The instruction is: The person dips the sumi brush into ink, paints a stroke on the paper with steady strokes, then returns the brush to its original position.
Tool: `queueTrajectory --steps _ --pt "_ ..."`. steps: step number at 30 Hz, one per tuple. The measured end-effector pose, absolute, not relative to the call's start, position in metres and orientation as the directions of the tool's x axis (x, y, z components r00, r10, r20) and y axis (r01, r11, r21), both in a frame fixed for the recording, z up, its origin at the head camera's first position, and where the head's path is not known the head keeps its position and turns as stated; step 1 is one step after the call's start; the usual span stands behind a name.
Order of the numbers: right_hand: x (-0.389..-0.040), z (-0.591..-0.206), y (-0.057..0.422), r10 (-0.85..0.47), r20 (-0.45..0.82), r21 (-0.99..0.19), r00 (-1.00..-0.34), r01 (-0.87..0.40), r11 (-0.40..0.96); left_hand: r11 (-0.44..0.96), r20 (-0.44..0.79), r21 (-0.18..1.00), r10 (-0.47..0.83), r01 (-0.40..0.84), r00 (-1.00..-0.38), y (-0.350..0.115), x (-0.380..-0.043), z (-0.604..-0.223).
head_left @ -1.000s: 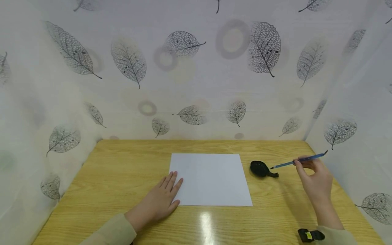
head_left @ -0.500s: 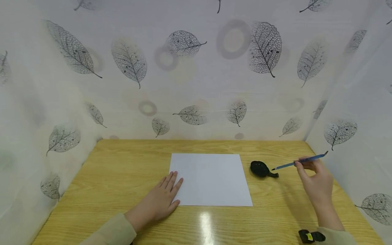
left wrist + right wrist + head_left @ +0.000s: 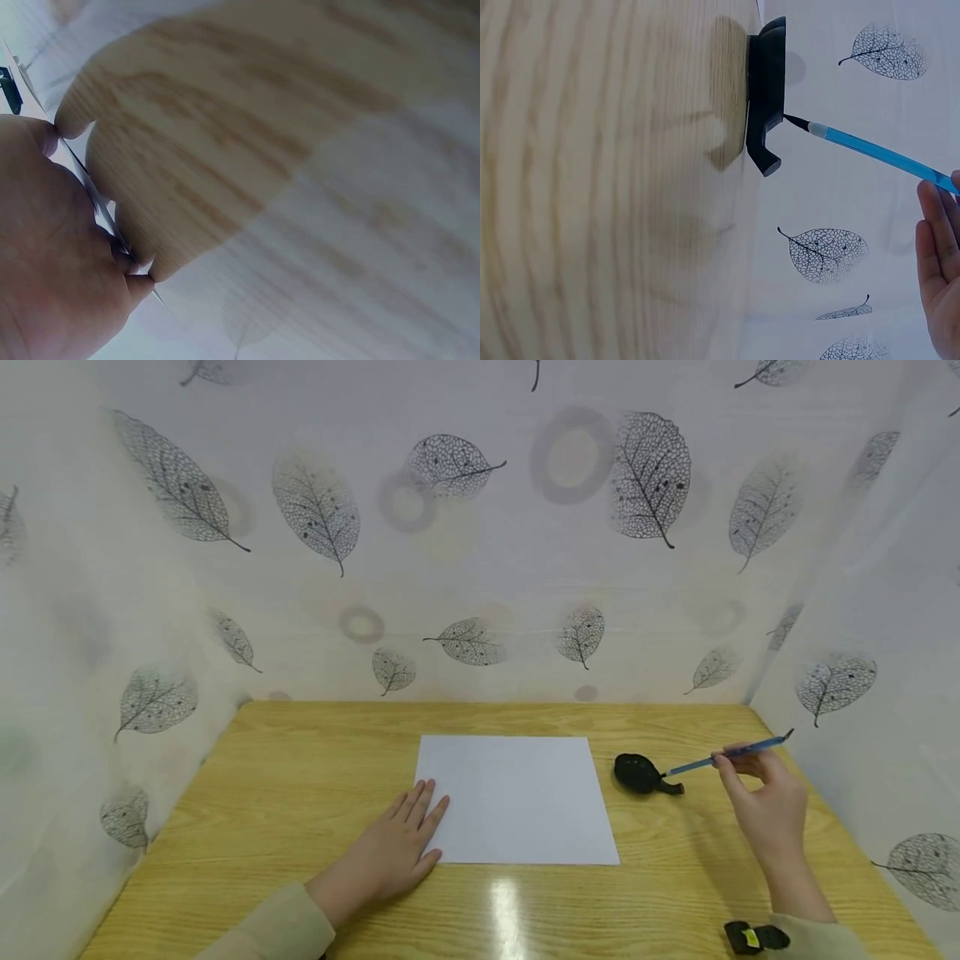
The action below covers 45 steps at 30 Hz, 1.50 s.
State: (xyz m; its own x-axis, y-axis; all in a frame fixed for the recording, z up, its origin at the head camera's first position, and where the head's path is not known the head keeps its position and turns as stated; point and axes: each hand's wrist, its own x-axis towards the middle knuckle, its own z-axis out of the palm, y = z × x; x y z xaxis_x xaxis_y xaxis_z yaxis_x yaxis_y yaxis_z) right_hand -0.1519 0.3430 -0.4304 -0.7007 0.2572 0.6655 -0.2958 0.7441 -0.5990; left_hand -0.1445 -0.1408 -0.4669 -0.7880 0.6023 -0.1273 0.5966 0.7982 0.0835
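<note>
A sheet of white paper (image 3: 517,802) lies on the table. My left hand (image 3: 393,843) rests flat with fingers spread over the paper's left edge; the left wrist view shows its fingers (image 3: 45,139) along that edge. Right of the paper sits a small black dish with a short handle (image 3: 636,774), like an inkstone. My right hand (image 3: 772,806) pinches a blue paintbrush (image 3: 693,765) near its middle. In the right wrist view the brush's dark tip meets the rim of the black dish (image 3: 767,75), near the handle.
The wooden table (image 3: 300,777) has walls of pale cloth (image 3: 495,560) with printed leaves behind it and at both sides. A black strap with a yellow mark (image 3: 750,937) is on the right wrist at the sleeve.
My right hand has shifted slightly left with the paintbrush, bringing its tip to the black dish's edge. The left hand and the paper have stayed in place.
</note>
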Motion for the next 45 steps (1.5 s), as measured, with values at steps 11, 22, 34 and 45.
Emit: queueTrajectory --steps 11,22,34,45 --pt "-0.148 -0.4282 0.3498 0.297 0.65 -0.621 -0.699 -0.263 0.738 0.8 -0.137 0.08 0.599 0.594 -0.789 -0.1411 -0.1454 -0.4676" --pt "-0.1522 -0.4341 0.347 0.276 0.655 -0.607 -0.703 -0.273 0.746 0.791 -0.142 0.104 0.612 0.603 -0.778 -0.1407 -0.1465 -0.4699" --pt "-0.1479 -0.4289 0.3512 0.34 0.62 -0.651 -0.707 -0.222 0.726 0.801 -0.14 0.084 0.599 0.593 -0.789 -0.1405 -0.1453 -0.4668" --pt "-0.1517 -0.4326 0.3498 0.31 0.637 -0.632 -0.706 -0.248 0.734 0.799 -0.132 0.087 0.602 0.595 -0.788 -0.1415 -0.1469 -0.471"
